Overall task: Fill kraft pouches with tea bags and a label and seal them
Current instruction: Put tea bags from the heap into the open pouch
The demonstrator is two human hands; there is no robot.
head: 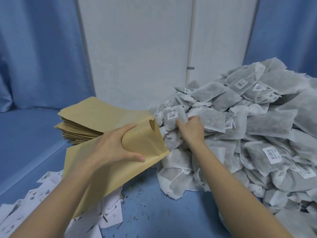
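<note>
The left hand [113, 146] grips a kraft pouch [137, 152] near its open top, thumb on the near face and fingers curled round the far edge, squeezing the mouth into a rounded opening that faces right, toward the heap. The pouch lies tilted, its closed bottom end pointing down and left along the forearm, and its lower part lies over a scatter of white printed labels [51, 194] spread across the near left of the blue tabletop [154, 212].

The right hand [192, 129] reaches into a large heap of tea bags [257, 134] that fills the right side of the tabletop. Its fingers are curled round one grey non-woven tea bag [173, 117] at the left edge of the heap; this bag carries a small white barcode sticker and stands just beside the pouch mouth. Several other bags in the heap show similar barcode stickers and thin white strings.

Behind the left hand, a stack of flat kraft pouches [96, 121] sits on the tabletop, its top sheets fanned slightly; the held pouch's upper corner overlaps the stack's right edge in this view. Small dark crumbs of tea leaf speckle the tabletop between the labels and the heap.

A white wall panel [137, 48] with a thin vertical pipe [190, 48] rises behind, flanked by blue curtains [37, 48] on both sides.
</note>
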